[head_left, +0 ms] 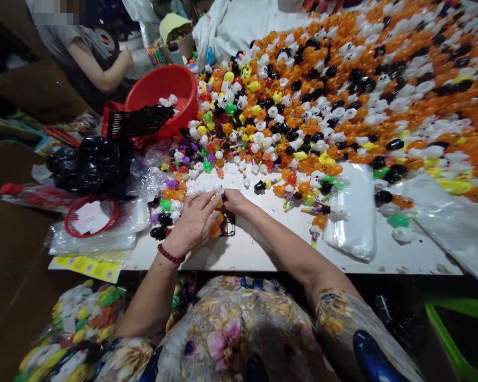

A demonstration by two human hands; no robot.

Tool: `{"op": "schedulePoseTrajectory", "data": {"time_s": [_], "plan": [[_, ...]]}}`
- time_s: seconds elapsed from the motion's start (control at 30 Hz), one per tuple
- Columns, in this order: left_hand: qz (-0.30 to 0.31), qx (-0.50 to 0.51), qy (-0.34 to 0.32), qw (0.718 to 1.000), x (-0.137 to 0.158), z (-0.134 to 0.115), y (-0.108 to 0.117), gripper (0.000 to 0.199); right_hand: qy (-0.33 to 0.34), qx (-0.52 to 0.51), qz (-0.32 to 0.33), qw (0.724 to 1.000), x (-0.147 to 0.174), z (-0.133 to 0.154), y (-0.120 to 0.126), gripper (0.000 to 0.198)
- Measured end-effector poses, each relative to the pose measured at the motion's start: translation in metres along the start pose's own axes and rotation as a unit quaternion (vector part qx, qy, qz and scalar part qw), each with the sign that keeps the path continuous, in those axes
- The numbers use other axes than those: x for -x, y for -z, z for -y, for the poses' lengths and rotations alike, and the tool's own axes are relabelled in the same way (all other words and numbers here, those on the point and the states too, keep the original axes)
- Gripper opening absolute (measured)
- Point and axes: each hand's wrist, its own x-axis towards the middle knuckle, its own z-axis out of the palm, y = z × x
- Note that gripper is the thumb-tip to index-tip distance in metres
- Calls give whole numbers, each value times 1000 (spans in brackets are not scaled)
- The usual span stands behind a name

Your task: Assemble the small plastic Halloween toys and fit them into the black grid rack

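My left hand [197,216], with a red bead bracelet [171,254] on its wrist, lies palm down over small plastic toys, fingers stretched out. Orange pieces [216,227] show beside its thumb, on or against a black plastic grid frame [229,225]. Close to its fingertips, my right hand [237,202] is curled at the far side of that frame. Whatever its fingers hold is hidden. Left of my left hand lie black toys [159,232], a green one [165,205] and several white and orange ones.
A large heap of orange, white and black toys [342,79] covers the back and right. Clear plastic bags [352,217] lie at right. A red tub [163,87], black bag [91,164] and small red basket [113,215] stand left. Another person [91,58] is at back left.
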Motion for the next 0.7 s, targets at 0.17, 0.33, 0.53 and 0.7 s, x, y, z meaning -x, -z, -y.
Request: {"op": "schedulePoseTrajectory", "data": {"time_s": [0.17, 0.33, 0.53, 0.7], "plan": [[-20, -14, -9, 1000, 0, 1, 5, 49, 9, 34, -14, 999, -1, 2, -9, 17], [-117, 12, -90, 989, 13, -25, 16, 50, 12, 54, -56, 997, 25, 1, -3, 22], [-85, 51, -171, 980, 45, -73, -39, 44, 19, 135, -279, 951, 162, -48, 29, 21], [-97, -5, -14, 995, 60, -76, -99, 53, -145, 279, -366, 876, 243, -90, 48, 27]]}}
